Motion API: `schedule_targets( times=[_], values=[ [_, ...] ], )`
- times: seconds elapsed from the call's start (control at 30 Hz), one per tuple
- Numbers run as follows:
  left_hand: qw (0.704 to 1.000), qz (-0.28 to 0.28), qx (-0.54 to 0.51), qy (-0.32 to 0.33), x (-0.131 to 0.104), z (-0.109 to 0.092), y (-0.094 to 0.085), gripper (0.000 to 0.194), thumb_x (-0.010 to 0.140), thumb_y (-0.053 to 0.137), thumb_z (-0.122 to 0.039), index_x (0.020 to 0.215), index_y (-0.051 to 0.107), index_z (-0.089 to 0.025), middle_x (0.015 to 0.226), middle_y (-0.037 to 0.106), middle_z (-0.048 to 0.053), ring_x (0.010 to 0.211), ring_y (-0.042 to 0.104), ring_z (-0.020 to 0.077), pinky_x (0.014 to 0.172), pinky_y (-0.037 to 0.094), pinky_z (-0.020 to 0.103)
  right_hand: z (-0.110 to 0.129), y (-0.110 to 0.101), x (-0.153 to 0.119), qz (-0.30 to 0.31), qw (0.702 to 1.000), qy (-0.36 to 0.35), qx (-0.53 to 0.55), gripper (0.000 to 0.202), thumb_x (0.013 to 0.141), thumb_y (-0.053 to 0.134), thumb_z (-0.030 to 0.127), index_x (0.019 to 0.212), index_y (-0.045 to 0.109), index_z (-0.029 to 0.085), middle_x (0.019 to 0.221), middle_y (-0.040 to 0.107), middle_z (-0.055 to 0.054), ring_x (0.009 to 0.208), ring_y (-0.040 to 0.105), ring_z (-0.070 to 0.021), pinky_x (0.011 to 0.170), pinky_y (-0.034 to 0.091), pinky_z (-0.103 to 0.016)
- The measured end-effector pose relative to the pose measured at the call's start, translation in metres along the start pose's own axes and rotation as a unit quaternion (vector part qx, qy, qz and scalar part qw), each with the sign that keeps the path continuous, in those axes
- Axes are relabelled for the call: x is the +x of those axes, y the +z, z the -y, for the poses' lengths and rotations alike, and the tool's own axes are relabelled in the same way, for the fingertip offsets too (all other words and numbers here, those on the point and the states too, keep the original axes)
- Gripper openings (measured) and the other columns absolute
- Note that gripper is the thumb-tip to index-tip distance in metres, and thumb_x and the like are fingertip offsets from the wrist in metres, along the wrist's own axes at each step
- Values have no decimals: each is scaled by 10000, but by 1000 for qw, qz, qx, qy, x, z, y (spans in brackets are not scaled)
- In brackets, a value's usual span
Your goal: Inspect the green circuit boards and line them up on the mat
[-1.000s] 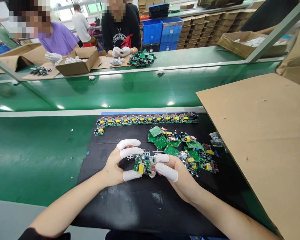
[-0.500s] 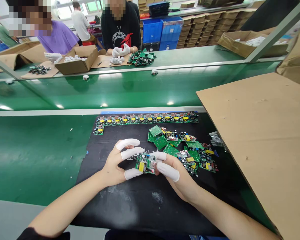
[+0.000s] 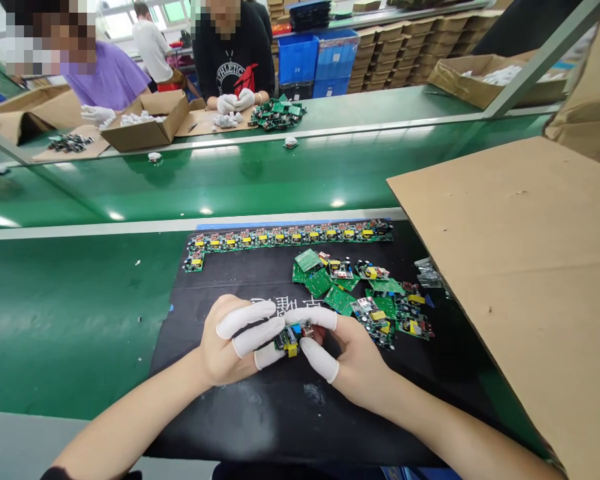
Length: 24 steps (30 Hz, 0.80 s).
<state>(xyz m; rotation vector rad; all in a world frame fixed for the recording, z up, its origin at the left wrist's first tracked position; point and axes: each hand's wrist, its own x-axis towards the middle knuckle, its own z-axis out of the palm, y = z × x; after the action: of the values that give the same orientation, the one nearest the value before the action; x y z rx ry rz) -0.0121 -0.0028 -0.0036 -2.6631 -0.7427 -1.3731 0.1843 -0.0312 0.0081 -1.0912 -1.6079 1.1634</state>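
While the left hand (image 3: 230, 340), wearing white finger covers (image 3: 260, 335), is pinching one end of a small green board (image 3: 290, 341) with its yellow block facing me, the right hand (image 3: 355, 357) is pinching the other end between finger and thumb, so the board is sitting between them over the black mat (image 3: 215, 427). Past the hands, a long row of boards (image 3: 280, 238) is lying along the mat's far edge, and a messy heap of boards (image 3: 340, 283) is resting between that row and the right hand.
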Motion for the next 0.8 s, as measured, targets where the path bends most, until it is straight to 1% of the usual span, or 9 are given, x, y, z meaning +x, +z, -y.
schedule_targets(
  times=[0.1, 0.23, 0.33, 0.57, 0.7, 0.8],
  values=[
    [1000, 2, 3, 2, 1, 1, -1, 171, 885, 574, -300, 1011, 583, -185, 955, 609, 78, 806, 574, 166, 669, 467, 295, -1, -1, 0, 8, 1000, -3, -6, 291, 748, 509, 156, 955, 709, 200, 593, 463, 16, 560, 422, -123, 575, 399, -267],
    [1000, -2, 16, -3, 5, 3, -1, 159, 901, 547, -328, 978, 581, -192, 946, 605, 72, 792, 563, 161, 659, 462, 287, -5, -2, -1, 36, 998, 28, 35, 282, 780, 535, 201, 1009, 698, 205, 590, 417, 24, 556, 379, -118, 547, 365, -258],
    [1000, 1, 19, -4, 6, 3, -1, 172, 913, 527, -335, 964, 577, -178, 948, 601, 78, 810, 559, 162, 678, 466, 287, -6, -2, -1, 42, 997, 44, 52, 281, 798, 542, 226, 1036, 690, 208, 599, 414, 20, 568, 370, -122, 548, 362, -258],
    [1000, 4, 8, -14, 6, 2, 1, 186, 899, 549, -350, 975, 576, -182, 978, 603, 81, 829, 583, 167, 709, 480, 299, -4, -1, -1, 42, 994, 70, 77, 219, 802, 564, 265, 974, 682, 198, 671, 502, -6, 625, 425, -137, 614, 411, -274],
    [1000, 11, 7, -28, 4, 2, 2, 209, 890, 564, -352, 1006, 575, -179, 991, 601, 90, 876, 592, 186, 734, 486, 315, -3, 1, -2, 56, 985, 87, 136, 242, 818, 552, 279, 1032, 641, 208, 804, 584, -27, 729, 511, -158, 723, 467, -294],
    [999, 7, 19, -26, 1, 2, 3, 183, 887, 570, -340, 1011, 574, -205, 982, 606, 77, 841, 587, 180, 710, 476, 313, -3, 2, -3, 70, 976, 108, 177, 254, 826, 536, 277, 1057, 619, 212, 851, 606, -27, 752, 533, -156, 762, 474, -299]
  ],
)
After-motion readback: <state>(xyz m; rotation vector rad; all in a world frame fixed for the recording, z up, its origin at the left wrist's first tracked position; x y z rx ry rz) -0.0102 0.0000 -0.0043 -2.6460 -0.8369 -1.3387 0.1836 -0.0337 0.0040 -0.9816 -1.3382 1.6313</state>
